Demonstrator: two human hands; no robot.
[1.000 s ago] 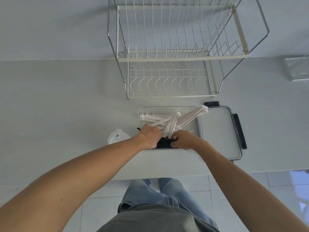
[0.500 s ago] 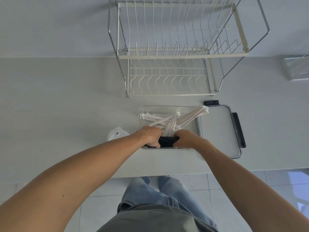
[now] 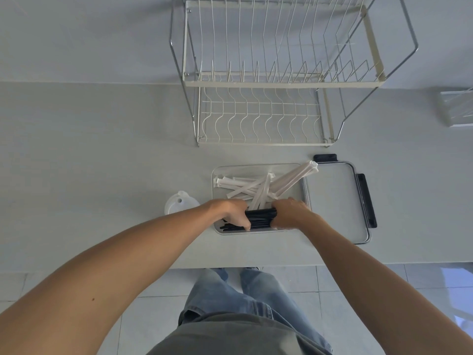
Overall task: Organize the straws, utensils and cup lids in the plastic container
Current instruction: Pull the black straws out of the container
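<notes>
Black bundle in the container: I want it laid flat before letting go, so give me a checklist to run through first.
1. Both hands on the black bundle: ok, left hand and right hand grip its ends.
2. Bundle inside the plastic container: ok, along the near wall.
3. Bundle resting on the floor: cannot tell.
4. Wrapped white straws tidy: not ok, crossed, some overhanging the right rim.
5. Cup lids packed: not ok, outside on the counter.
6. Container lid off: ok.

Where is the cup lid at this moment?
The cup lid lies on the counter, just left of the plastic container, beside the left hand.
</notes>
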